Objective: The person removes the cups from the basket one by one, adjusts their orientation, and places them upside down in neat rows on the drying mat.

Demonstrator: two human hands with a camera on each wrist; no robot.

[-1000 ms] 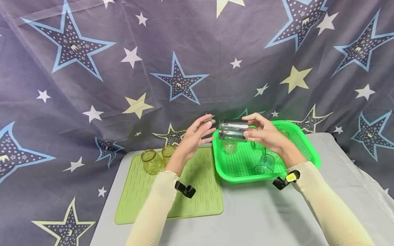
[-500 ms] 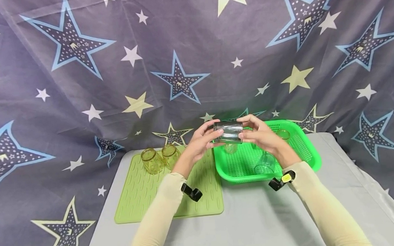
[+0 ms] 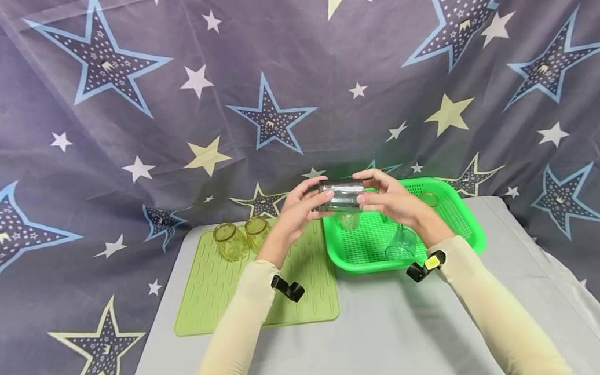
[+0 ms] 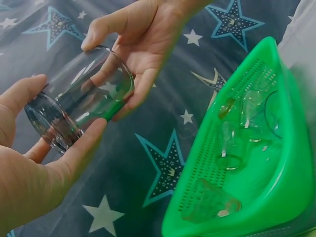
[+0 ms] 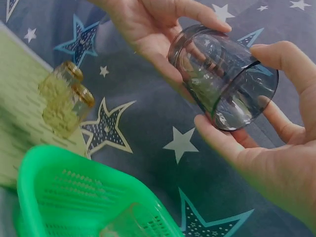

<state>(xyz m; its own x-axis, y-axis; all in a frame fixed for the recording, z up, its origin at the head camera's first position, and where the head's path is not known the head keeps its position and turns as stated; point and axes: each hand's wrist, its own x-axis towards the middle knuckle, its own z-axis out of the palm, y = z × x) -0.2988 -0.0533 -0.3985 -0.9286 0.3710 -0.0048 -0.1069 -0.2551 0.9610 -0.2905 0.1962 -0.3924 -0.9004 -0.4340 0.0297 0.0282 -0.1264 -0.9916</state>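
Observation:
A smoky grey drinking glass (image 3: 343, 196) lies sideways in the air between both hands, above the left end of the green basket. My left hand (image 3: 297, 211) holds its thick base end, thumb on the near side and fingers behind. Around the rim end, my right hand (image 3: 392, 201) grips with thumb and fingers. The left wrist view shows the tinted glass (image 4: 81, 96) see-through, with nothing inside. In the right wrist view the base of the glass (image 5: 190, 44) points toward the left hand (image 5: 153, 29).
The bright green plastic basket (image 3: 358, 269) holds several clear and tinted glasses, one a teal glass (image 3: 402, 243). Left of it lies a light green drying mat (image 3: 245, 307) with two yellow glasses (image 3: 231, 243) upside down at its back. A star-patterned curtain (image 3: 291, 66) hangs behind.
My left hand has come to the right and taken hold of the glass's base end. The right hand has carried the glass slightly left, keeping its grip.

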